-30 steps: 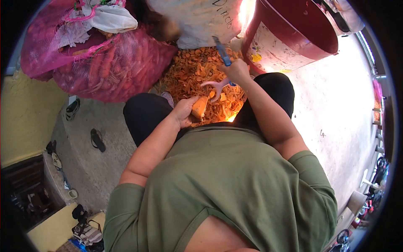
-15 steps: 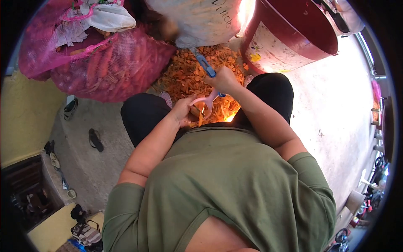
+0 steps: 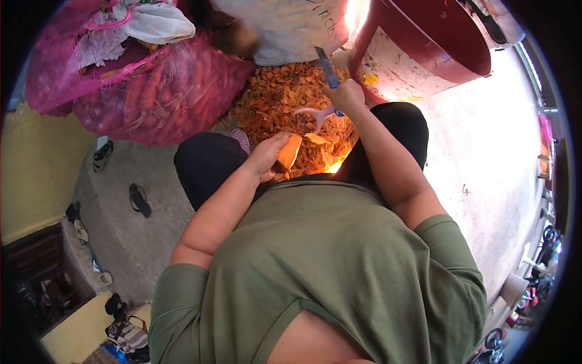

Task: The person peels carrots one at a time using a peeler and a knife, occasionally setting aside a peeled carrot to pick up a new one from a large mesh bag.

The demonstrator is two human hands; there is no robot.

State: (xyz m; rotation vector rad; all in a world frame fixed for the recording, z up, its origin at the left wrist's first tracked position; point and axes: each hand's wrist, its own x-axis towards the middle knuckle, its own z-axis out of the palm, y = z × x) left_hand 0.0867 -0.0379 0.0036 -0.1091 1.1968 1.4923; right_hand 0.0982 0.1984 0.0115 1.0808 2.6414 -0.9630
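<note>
An orange carrot (image 3: 290,151) is in my left hand (image 3: 265,156), held low between the knees, its surface bright and peeled-looking. My right hand (image 3: 348,97) is closed around a pink peeler (image 3: 319,116) and a knife (image 3: 327,68); the peeler's forked head points toward the left hand, and the knife points up and away. The peeler and the carrot are apart. Below both hands lies a heap of orange peelings and round slices (image 3: 282,94).
A pink mesh sack (image 3: 163,91) full of carrots stands at the upper left. At the top is a white sack (image 3: 291,36) with writing; a large red bucket (image 3: 400,67) stands right of it. A sandal (image 3: 139,201) lies on the floor at left.
My right hand has moved up and right with the peeler and knife, away from the left hand. The carrot now shows more fully in my left hand.
</note>
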